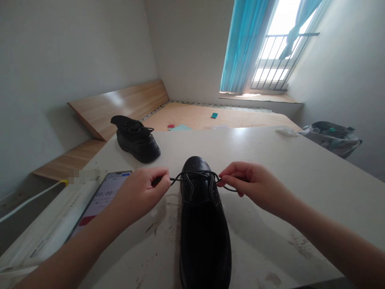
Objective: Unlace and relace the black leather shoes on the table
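Black pebbled leather marks the lace-up shoe (202, 224) lying upright at the middle of the near edge of the pale white counter (285, 192), its toe pointing away from the person. A thin black lace (195, 174) runs across the shoe's upper near the toe end, with one length leading out to each side. The left hand (140, 192) is nearly closed, its thumb and forefinger pinching one length just left of the shoe. The right hand (252, 184) mirrors it, curled and pinching the other length just to the right. The lace already passes through the shoe's eyelets as far as the view shows, but no knot or bow is visible, and the lace ends stay tucked in the fingers. Farther along, near the counter's far left edge, sits a second black leather shoe (136, 138), its lace gathered on top. A smartphone (104, 196) showing a running-timer style display lies along the left edge, partly behind the left forearm.
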{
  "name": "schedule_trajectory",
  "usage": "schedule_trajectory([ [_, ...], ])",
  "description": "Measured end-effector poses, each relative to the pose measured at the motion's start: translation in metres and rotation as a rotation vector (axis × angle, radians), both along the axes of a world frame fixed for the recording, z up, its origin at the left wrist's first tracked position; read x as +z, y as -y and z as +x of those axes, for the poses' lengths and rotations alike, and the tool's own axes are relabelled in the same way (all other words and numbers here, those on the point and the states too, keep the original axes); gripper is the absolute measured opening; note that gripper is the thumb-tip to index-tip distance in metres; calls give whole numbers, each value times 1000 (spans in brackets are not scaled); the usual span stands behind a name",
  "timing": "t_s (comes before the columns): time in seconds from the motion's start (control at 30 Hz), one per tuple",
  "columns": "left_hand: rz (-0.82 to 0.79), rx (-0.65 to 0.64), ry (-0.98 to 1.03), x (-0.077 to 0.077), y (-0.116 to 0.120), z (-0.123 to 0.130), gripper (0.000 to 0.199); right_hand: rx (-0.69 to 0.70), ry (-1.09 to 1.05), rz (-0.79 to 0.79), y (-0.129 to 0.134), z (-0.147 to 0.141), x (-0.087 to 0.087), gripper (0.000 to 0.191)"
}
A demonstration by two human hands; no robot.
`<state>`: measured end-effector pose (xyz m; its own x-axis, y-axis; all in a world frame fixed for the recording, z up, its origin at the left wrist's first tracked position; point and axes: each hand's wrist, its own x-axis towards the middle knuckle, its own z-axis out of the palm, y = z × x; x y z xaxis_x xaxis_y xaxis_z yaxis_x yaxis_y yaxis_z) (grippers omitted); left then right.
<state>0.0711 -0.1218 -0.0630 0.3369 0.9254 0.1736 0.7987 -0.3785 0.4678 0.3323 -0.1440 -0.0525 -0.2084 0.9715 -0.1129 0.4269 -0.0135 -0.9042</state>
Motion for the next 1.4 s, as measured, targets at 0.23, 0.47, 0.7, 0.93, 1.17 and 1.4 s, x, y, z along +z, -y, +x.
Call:
schedule_trajectory([
  [0.23,-62,-86,29,-1,1,5,35,-42,185,186,2,-7,-10,21],
  [0.47,-89,-95,106,-1,0,4,29,8,330,362,15,-16,-12,23],
  [0.7,-93,-98,19,0,2,6,29,121,507,449,23,-22,-3,23],
  [0.93,-108,-90,-54,-2,1,6,27,125,626,465,26,-30,2,25],
  [1.17,-149,-112,-49,-2,0,4,38,118,645,405,27,-33,9,31],
  [1.4,-187,-107,48,3,1,4,31,92,773,408,29,-33,11,32],
])
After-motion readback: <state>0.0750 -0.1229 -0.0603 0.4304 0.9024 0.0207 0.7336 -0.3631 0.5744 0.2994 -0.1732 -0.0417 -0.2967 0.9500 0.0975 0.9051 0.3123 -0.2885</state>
